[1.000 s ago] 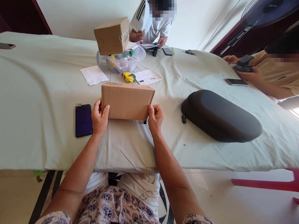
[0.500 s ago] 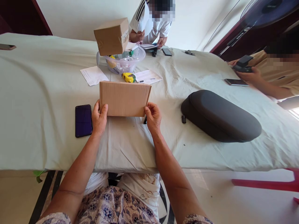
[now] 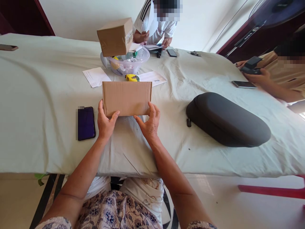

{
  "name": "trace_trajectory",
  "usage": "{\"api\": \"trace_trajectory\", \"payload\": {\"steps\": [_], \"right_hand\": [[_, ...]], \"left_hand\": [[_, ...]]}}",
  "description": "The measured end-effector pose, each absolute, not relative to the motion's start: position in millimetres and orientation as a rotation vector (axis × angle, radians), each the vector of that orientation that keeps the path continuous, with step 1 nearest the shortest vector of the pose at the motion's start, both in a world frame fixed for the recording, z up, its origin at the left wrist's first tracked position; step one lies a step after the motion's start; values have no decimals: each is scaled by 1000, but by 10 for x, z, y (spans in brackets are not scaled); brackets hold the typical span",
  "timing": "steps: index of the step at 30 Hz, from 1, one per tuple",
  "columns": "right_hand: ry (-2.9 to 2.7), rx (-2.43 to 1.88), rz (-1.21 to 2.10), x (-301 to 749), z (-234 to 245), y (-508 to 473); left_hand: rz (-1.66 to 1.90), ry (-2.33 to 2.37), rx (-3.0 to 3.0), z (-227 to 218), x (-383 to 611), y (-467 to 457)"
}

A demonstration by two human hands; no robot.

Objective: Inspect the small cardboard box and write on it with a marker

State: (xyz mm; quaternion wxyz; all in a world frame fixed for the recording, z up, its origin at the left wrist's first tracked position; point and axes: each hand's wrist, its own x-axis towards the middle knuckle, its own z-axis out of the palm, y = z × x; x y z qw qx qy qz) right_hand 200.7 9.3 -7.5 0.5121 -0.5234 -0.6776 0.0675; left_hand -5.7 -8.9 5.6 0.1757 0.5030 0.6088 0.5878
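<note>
A flat brown cardboard box (image 3: pixel 126 98) stands on its edge on the cloth-covered table (image 3: pixel 47 95), its broad face toward me. My left hand (image 3: pixel 106 122) grips its lower left corner, thumb on the front face. My right hand (image 3: pixel 149 122) holds the lower right corner from beneath, with the fingers spread under the bottom edge. A dark phone (image 3: pixel 85 123) lies flat just left of my left hand.
A black oval case (image 3: pixel 226 119) lies to the right. Behind the box are a yellow tape measure (image 3: pixel 132 77), papers (image 3: pixel 96 76), and a clear bowl (image 3: pixel 126 63) with a second cardboard box (image 3: pixel 115 36) on it. One person sits at the far side, another at the right holding a device.
The box has tipped from slanted to upright. My right hand slid from its right edge to under the bottom right corner, and my left thumb shifted onto the front face.
</note>
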Motion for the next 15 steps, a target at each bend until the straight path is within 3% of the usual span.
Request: {"api": "trace_trajectory", "payload": {"steps": [15], "right_hand": [[-1504,-1238,175,1984,-65,101]], "left_hand": [[1555,1854,1523,38,48,-122]]}}
